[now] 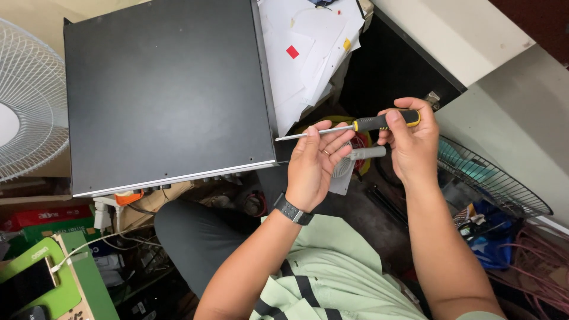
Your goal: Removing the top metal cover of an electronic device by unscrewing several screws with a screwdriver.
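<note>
1. At the right side panel of the black metal chassis, the screwdriver tip touches the panel's lower edge; whether a screw sits there is too small to tell.
2. Right hand is wrapped around the black-and-yellow handle, shaft held level and pointing left at the panel.
3. Left hand sits under the shaft, fingers loosely curled and steadying it, not closed on anything. Dark watch on that wrist.
4. Progress, as a judgement: early. Top cover is seated flat on the chassis, no loose screws or removed panels in view. Driver is placed, so the side fastener looks like the step in hand; everything else on the cover looks untouched.
5. Edges: the chassis rests partly on the person's lap with its front edge overhanging a cable tangle. Its right edge is tight against a paper stack.
6. Room: little. A grey-handled tool lies just below the hands, a wire fan guard is near the right forearm, and a white fan is close to the chassis's left side.
7. Open room for the driver is mainly to the right, along the shaft's line toward the pale wall. Elbows have space toward the body only.
</note>
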